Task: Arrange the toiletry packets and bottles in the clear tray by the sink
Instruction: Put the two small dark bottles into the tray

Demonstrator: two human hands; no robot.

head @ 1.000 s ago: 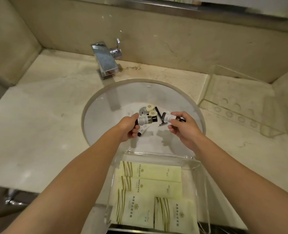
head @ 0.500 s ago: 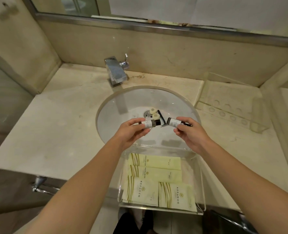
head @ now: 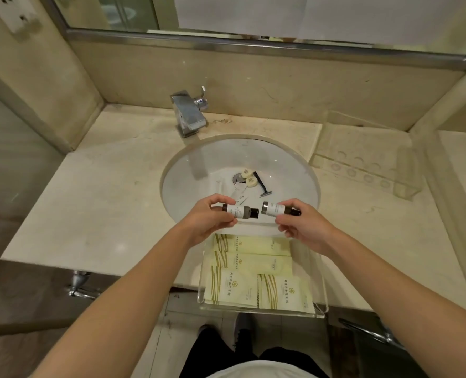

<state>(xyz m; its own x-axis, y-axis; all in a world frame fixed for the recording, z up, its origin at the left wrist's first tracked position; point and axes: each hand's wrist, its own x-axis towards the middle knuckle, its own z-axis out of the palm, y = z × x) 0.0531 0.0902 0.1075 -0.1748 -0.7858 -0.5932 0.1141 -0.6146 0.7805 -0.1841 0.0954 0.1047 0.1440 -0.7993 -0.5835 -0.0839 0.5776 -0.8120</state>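
My left hand [head: 208,217] holds a small dark bottle with a white label [head: 240,211] sideways over the front of the sink [head: 196,170]. In my right hand [head: 305,227] is a second small bottle [head: 277,209], also sideways, its cap pointing left. Just below both hands, a clear tray [head: 320,285] sits on the counter's front edge with several pale yellow packets [head: 251,271] laid flat in it. In the basin lie two round soaps [head: 249,178], a black razor [head: 262,184] and a small white tube [head: 241,198].
A chrome faucet [head: 189,113] stands behind the basin. An empty clear holder with round recesses [head: 363,159] sits on the counter at the right. Mirror and walls close in the counter at the back and both sides. A towel bar [head: 80,289] sticks out below the counter's left front.
Both hands lifted the two bottles out of the basin and drew them back toward the tray. The camera view pulled back and up.
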